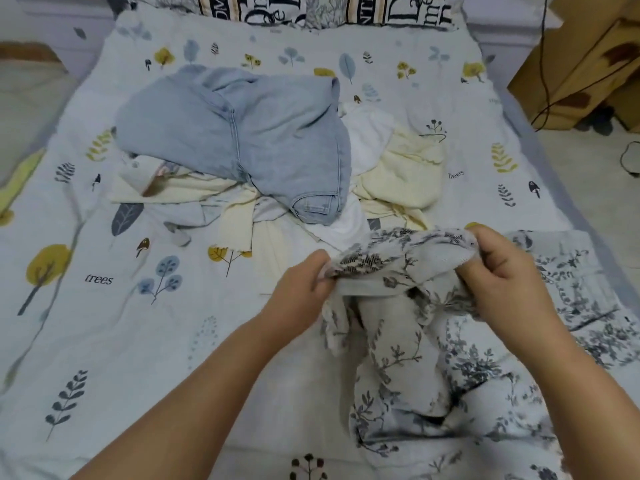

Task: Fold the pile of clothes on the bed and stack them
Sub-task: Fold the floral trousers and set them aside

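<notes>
- The pile of clothes (263, 161) lies in the middle of the bed (104, 323), just beyond the two hands.
- One pair of light blue jeans (242, 133) lies on top of the pile, its waistband end turned toward the person.
- Under the jeans show at least two cream pieces (405, 168), one white piece (367, 133) and a pale printed piece at the left edge; the exact count of garments in the heap cannot be told.
- One grey-white flowered garment (398, 306) is lifted in front of the pile, its lower part trailing down onto the bed.
- The left hand (298, 292) pinches the garment's left edge with curled fingers.
- The right hand (509, 271) grips its right edge, fingers curled round the cloth.
- A second flowered cloth (581, 299) lies flat to the right.
- The bedsheet carries the word "trees" twice in view, among printed leaves and mushrooms.
- Two pillows (325, 10) at the head of the bed bear large black letters, cut off and unreadable as words.
</notes>
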Motion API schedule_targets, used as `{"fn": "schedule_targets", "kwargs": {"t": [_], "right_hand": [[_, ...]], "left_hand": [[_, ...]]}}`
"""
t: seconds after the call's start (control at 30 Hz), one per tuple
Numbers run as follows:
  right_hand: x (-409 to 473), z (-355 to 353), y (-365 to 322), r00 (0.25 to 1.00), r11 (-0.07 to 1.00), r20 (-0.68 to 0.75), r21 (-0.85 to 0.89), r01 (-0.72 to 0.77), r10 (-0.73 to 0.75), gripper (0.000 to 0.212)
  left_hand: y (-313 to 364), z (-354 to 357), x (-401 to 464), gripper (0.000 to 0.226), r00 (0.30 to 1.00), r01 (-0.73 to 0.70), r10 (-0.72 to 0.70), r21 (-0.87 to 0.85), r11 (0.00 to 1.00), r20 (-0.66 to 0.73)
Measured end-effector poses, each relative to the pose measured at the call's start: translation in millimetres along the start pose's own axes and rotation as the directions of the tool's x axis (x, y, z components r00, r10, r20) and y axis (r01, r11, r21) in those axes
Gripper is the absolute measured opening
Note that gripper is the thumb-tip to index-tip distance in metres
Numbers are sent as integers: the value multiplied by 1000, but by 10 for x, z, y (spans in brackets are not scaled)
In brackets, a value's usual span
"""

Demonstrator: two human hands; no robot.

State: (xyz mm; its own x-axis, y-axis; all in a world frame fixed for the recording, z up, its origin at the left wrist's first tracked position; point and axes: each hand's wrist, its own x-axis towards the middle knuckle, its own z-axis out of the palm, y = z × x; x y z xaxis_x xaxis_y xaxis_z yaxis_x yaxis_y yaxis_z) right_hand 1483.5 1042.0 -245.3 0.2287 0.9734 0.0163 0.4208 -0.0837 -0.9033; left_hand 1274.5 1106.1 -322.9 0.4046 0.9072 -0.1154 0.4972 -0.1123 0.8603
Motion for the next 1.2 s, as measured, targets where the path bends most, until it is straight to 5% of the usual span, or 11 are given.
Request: {"fn": "schedule_targets", "kwargs": {"t": [0.1, 0.2, 0.33, 0.4, 0.6, 0.8, 0.9, 0.97, 1.07, 1.2], "right_hand": [[30, -9, 97, 997, 993, -5, -89, -76, 75, 18], [61, 152, 141, 988, 987, 57, -87, -138, 144, 20], [194, 584, 238, 992, 934, 21, -338, -111, 126, 10], [278, 850, 302, 993, 868, -6, -486, -103, 114, 21], [441, 1362, 709, 975, 543, 130, -839, 12, 180, 42], [377, 1554, 1098, 941, 475, 171, -880, 13, 292, 58], [401, 1649, 1157, 938, 495, 147, -868, -30, 314, 58], [445, 1687, 1176, 933, 466, 165, -885, -4, 321, 44], [553, 1648, 1183, 953, 473, 152, -881, 12, 260, 6], [642, 1648, 1102, 996, 615, -60, -784, -83, 59, 11]], "left_hand": [[142, -597, -153, 20, 991, -21, 19, -13, 1000, -130], [237, -1184, -155, 31, 998, -61, 66, 199, 978, -21], [-6, -1418, 1, 33, 994, 59, -100, 516, 854, 51], [-309, -1349, 30, 22, 981, 163, -194, 642, 749, -23], [-1275, -1204, -380, 57, 884, 412, -427, 748, 520, -189], [-1852, -949, -902, 81, 823, 476, -558, 667, 574, -107], [-1969, -863, -901, 47, 900, 417, -371, 702, 577, -229], [-1954, -931, -806, 33, 912, 399, -235, 601, 692, -335], [-1899, -1311, -548, 23, 793, 478, -230, 341, 809, -565], [-1883, -1836, -140, 18, 625, 505, -158, 242, 828, -765]]}}
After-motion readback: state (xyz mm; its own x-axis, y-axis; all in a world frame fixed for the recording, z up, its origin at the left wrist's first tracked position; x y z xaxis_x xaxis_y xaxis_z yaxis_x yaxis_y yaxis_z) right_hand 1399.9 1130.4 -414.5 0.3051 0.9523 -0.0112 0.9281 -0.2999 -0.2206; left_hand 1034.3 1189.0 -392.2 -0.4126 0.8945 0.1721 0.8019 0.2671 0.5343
